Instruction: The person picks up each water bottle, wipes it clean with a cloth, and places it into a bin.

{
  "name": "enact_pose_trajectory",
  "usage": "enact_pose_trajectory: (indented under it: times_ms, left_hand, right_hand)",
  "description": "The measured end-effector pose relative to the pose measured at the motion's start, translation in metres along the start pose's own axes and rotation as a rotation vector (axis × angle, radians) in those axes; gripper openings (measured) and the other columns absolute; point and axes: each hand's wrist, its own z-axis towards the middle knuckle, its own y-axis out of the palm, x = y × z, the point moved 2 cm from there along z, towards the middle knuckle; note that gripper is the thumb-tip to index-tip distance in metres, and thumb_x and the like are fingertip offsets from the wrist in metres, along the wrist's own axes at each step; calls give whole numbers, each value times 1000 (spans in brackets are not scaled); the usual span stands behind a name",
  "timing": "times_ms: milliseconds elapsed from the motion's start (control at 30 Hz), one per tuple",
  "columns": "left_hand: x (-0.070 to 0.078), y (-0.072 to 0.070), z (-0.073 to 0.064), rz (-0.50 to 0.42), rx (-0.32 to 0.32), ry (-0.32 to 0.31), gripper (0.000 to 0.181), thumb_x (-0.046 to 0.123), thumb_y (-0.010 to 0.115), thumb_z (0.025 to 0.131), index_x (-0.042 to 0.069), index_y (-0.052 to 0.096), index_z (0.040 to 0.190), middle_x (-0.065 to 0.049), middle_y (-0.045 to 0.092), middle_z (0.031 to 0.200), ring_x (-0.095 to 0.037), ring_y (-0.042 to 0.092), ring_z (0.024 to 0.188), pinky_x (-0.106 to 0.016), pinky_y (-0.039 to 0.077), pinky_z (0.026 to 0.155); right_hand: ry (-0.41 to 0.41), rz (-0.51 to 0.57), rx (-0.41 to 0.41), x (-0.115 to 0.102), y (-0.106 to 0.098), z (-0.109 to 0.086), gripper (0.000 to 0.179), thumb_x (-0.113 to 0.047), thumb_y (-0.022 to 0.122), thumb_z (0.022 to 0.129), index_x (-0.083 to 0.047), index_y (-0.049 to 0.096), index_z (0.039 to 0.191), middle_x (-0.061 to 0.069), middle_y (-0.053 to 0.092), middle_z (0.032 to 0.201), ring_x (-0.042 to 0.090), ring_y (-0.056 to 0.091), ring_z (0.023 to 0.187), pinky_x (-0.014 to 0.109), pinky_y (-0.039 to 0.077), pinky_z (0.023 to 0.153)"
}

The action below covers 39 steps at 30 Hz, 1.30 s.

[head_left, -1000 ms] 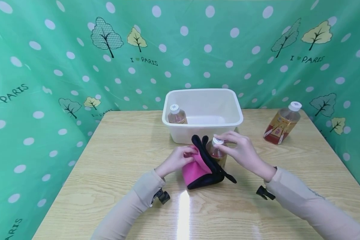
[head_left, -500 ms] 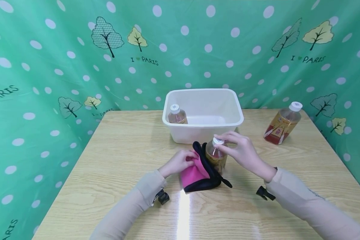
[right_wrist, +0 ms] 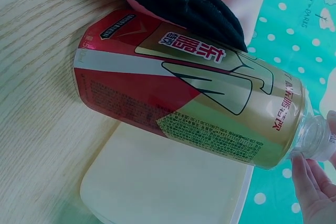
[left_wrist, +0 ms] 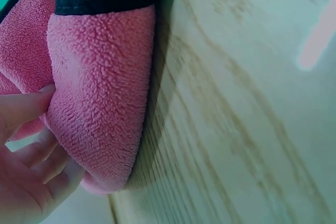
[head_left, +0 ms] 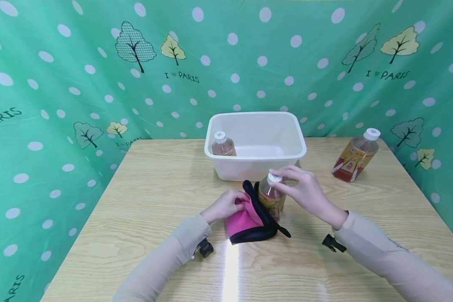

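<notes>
My left hand (head_left: pixel 228 204) pinches a pink fleece cloth (left_wrist: pixel 105 77) with a black edge, bunched against a plastic drink bottle (right_wrist: pixel 199 93). Thumb and fingers gather a fold of it in the left wrist view. My right hand (head_left: pixel 300 186) holds that bottle by its white cap (head_left: pixel 274 178) and neck. The bottle stands upright on the table with a red and gold label. Part of its left side is hidden behind the black trim in the head view.
A white plastic bin (head_left: pixel 254 167) stands just behind the hands, with one bottle (head_left: pixel 223 147) inside at its left. Another bottle (head_left: pixel 355 155) stands at the table's back right. A green dotted curtain (head_left: pixel 249 63) hangs behind the wooden table (head_left: pixel 143 188).
My left hand has drawn the cloth down along the bottle and slightly toward me, so more of the label shows. The right hand has stayed on the cap.
</notes>
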Motion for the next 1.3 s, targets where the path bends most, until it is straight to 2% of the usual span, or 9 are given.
enact_pose_trajectory:
  times_ms: [233,400,533,733,1033,1200,1300]
  left_hand:
    - [7,-8,-2,15,-2,7,17,-3,60,77,0,65,92,-10,64,96,-19,59,90,-23,45,81]
    - [18,-19,-3,-6,38,-5,18,-3,59,77,-1,65,94,-10,64,99,-20,58,94,-24,45,82]
    - [28,-28,-3,-20,78,15,20,-4,58,77,0,65,95,-11,63,98,-19,58,89,-22,47,77]
    - [36,-36,-3,-51,109,49,21,-6,58,75,-1,65,95,-10,63,92,-14,54,77,-19,46,68]
    - [33,-31,-3,-41,110,36,20,-7,58,75,-3,64,93,-12,63,92,-18,58,78,-19,47,70]
    - [23,-20,-2,-6,76,11,19,-6,59,75,-3,65,93,-12,65,93,-20,60,84,-20,47,75]
    - [15,-13,-2,4,50,21,18,-6,59,74,-3,65,92,-13,64,93,-22,59,88,-22,46,78]
  right_hand:
    - [-8,7,9,0,0,0,28,1,70,69,-1,66,98,5,64,89,18,62,78,27,52,67]
    - [-2,5,6,-1,0,1,28,1,70,70,-1,66,98,4,64,89,17,62,78,31,53,67]
    - [0,3,3,-1,1,1,29,0,70,70,-2,66,99,4,64,89,17,62,78,33,53,67]
    - [-16,-3,12,-2,1,1,29,0,71,69,-2,66,98,4,63,87,16,61,78,25,52,68]
    - [-17,10,13,-2,1,2,29,0,70,70,-2,66,98,4,63,88,16,62,78,25,52,68]
    - [-24,18,22,-2,1,2,29,0,71,69,-2,66,98,3,64,88,15,62,77,27,52,67]
    - [-23,25,23,-2,1,2,29,0,71,69,-2,66,97,4,64,88,16,62,77,29,52,66]
